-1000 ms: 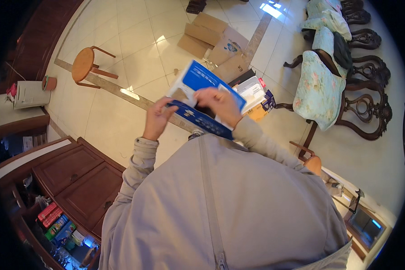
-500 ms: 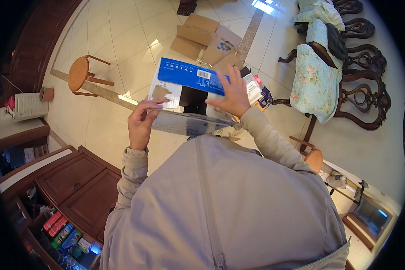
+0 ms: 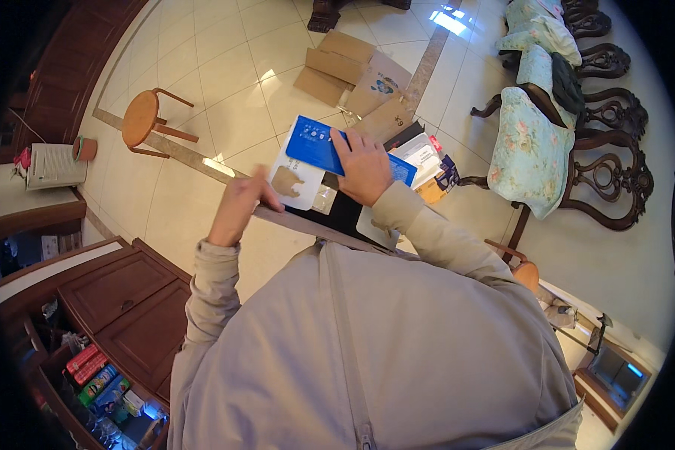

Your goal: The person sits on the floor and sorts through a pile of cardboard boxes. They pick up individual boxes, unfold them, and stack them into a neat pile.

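A blue and white cardboard box (image 3: 289, 180) is held open in front of my torso, with dark space inside it. My right hand (image 3: 364, 169) grips its blue panel (image 3: 315, 146), fingers over the top face and thumb at the near edge. My left hand (image 3: 240, 206) is at the box's near left corner, its thumb toward the near edge. Motion smears the left fingers, so their grip cannot be made out. A clear plastic piece (image 3: 324, 199) shows beside the white side with its brown animal-shaped patch.
An opened brown carton (image 3: 345, 71) lies on the tiled floor ahead. Small white, yellow and dark blue packages (image 3: 431, 169) sit right of the box. A round wooden stool (image 3: 140, 120) stands left, cushioned carved chairs (image 3: 532, 146) right. An open drawer (image 3: 116, 394) is lower left.
The box has tilted, its near panel now seen edge-on. My right hand has gone from spread fingers to gripping the blue panel. The left hand's fingers have shifted at the corner.
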The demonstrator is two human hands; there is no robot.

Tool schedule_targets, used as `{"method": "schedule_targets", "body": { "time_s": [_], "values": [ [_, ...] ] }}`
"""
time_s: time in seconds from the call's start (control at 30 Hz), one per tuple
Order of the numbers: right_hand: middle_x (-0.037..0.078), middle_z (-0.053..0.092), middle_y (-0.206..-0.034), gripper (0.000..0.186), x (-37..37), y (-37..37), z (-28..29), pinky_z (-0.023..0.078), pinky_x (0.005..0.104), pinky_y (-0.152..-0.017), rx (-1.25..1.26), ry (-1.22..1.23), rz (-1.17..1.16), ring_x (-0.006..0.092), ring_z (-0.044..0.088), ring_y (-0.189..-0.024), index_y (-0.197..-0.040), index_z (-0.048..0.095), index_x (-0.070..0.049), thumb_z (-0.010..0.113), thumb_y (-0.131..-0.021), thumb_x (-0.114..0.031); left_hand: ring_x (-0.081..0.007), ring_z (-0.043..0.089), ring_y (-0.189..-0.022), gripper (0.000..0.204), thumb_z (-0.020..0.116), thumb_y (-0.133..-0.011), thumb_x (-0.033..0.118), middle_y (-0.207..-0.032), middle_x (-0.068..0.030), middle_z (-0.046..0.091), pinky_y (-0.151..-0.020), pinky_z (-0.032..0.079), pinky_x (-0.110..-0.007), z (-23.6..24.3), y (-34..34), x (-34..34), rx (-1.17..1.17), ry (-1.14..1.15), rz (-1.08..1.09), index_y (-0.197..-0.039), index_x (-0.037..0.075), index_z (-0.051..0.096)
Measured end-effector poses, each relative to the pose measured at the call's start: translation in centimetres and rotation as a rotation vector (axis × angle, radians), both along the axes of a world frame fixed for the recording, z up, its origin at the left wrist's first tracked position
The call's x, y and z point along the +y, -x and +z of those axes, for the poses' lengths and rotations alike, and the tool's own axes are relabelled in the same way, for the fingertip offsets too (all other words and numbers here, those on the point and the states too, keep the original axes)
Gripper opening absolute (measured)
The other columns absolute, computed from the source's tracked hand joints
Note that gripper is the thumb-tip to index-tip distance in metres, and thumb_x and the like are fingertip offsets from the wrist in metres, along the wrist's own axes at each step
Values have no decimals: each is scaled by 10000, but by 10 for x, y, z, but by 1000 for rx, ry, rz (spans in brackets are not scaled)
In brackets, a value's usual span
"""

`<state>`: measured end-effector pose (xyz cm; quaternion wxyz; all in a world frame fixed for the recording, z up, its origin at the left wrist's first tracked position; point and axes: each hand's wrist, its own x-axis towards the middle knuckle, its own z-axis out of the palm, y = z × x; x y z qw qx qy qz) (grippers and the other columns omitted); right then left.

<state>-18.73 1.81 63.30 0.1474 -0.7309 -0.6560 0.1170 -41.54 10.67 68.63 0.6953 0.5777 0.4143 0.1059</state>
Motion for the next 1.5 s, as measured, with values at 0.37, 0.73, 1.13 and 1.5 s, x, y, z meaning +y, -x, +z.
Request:
{"method": "schedule_targets", "body": {
  "time_s": [0.37, 0.73, 1.13, 1.5],
  "values": [
    [140, 429, -1287, 675, 5, 15, -15, 374, 499, -830, -202, -34, -118, 327, 484, -1054, -1273, 441, -52, 677, -648, -148, -373, 571, -995, 1166, 766, -530, 632, -1168, -258, 486, -785, 500, -432, -59, -55, 7, 693, -719, -429, -1310, -76, 268],
    [104, 519, -1132, 564, -19, 12, -61, 392, 502, -793, -153, 103, -7, 293, 540, -977, -1156, 508, -27, 679, -643, -184, -432, 502, -984, 1020, 728, -594, 186, -1086, -279, 468, -875, 431, -451, -127, -61, -47, 473, -744, -202, -1385, -56, 130],
    [121, 603, -931, 382, 3, -25, -43, 496, 461, -645, 122, 54, 188, 352, 621, -747, -974, 558, -48, 663, -620, -150, -414, 467, -1051, 951, 704, -611, 158, -1134, -261, 458, -916, 406, -435, -89, -72, -48, 448, -663, -60, -1375, -28, 170],
    [162, 414, -1345, 660, 3, -3, -13, 278, 569, -977, -60, 137, 173, 328, 366, -1249, -1205, 493, 14, 674, -640, -276, -399, 465, -1090, 1079, 763, -587, 179, -1187, -256, 452, -931, 401, -427, -86, -85, -50, 352, -776, -2, -1402, -41, 91]
  ]
}}
